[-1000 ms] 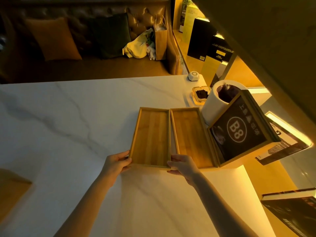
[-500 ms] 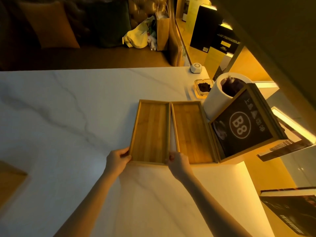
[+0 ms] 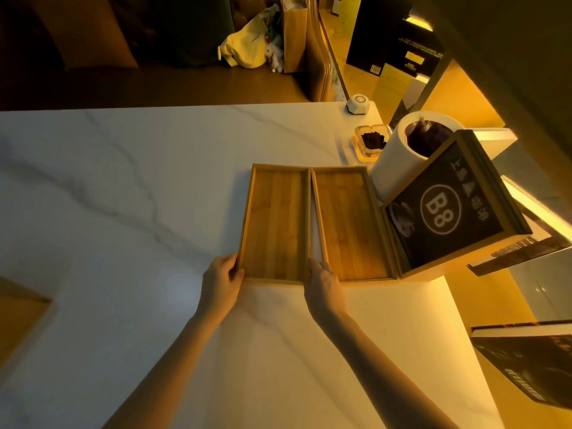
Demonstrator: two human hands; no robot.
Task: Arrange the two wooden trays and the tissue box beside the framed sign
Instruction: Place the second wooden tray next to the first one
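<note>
While side by side, trays (image 3: 275, 224) hand-held (image 3: 221, 277).

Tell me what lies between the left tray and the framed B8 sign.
The right tray lies between the left tray and the framed sign, seen in the head view.

Bare marble table (image 3: 123, 187) lies open left and near of the two trays (image 3: 275, 224); right, the framed sign (image 3: 445, 212) blocks passage, with the white cylinder (image 3: 399, 159) and ashtray (image 3: 370, 142) crowding the far right
</note>
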